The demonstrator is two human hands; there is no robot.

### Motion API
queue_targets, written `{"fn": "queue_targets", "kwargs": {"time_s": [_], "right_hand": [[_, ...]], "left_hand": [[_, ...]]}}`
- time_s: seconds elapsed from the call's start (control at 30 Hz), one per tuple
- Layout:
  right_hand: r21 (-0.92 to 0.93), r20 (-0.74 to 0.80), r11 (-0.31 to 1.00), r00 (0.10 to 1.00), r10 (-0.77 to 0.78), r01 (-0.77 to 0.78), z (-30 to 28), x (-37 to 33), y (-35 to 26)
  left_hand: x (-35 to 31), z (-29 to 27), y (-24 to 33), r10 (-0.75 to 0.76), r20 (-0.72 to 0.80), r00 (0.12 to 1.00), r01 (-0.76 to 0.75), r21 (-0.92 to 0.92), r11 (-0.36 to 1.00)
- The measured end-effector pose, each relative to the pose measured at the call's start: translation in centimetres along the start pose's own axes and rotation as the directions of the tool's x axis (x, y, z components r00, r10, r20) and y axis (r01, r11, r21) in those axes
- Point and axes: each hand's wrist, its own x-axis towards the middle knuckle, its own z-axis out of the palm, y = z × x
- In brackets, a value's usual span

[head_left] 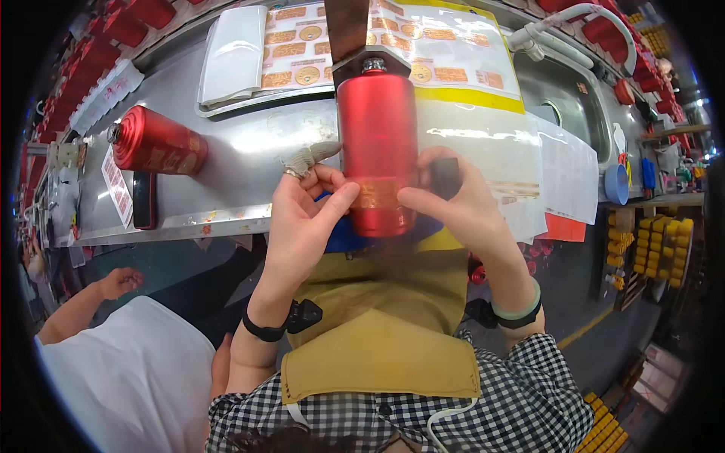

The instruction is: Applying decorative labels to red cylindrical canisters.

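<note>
A shiny red metal bottle (376, 128) with a silver threaded neck lies in front of me, its neck pointing away against a metal holder (352, 38). Across its lower body sits a gold label (377, 192). My left hand (306, 208) has its thumb on the label's left edge, with fingers curled beside the bottle and greyish fabric (308, 159) wrapped on a fingertip. At the right edge, my right hand (461, 198) presses with the thumb, its fingers bent around the bottle's side. A small black piece (445, 177) shows at those fingers; its kind is unclear.
Another red bottle (160, 142) lies at left beside a black phone-like object (144, 200). Sheets of gold stickers (445, 45) are spread behind. A sink (566, 98) with a white faucet is at right. A co-worker in a white shirt (136, 362) is close at left.
</note>
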Motion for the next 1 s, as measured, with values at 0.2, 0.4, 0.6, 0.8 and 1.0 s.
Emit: {"fn": "queue_targets", "kwargs": {"time_s": [0.2, 0.4, 0.6, 0.8, 1.0], "right_hand": [[0.000, 0.008, 1.000, 1.000, 0.030, -0.030, 0.0, -0.1, 0.3], [0.082, 0.041, 0.996, 0.999, 0.018, -0.021, -0.5, -0.1, 0.9], [0.129, -0.230, 0.990, 0.973, -0.032, 0.063, -0.4, -1.6, 0.9], [0.052, -0.276, 0.974, 0.940, -0.199, 0.221, -0.8, -4.4, 2.8], [0.045, -0.338, 0.968, 0.915, -0.219, 0.248, -0.7, -6.0, 4.9]], "left_hand": [[0.1, -0.5, -0.9, 0.069, 0.036, 0.997, -0.070, 0.014, 0.997], [-0.1, 0.3, -1.8, 0.320, 0.023, 0.947, -0.321, 0.037, 0.946], [-1.0, 1.2, -1.5, 0.505, 0.244, 0.828, -0.504, 0.718, 0.480], [-0.6, -0.2, -2.1, 0.501, 0.238, 0.832, -0.493, 0.732, 0.470], [0.6, -0.5, -2.7, 0.305, 0.326, 0.895, -0.446, 0.628, 0.638]]}}
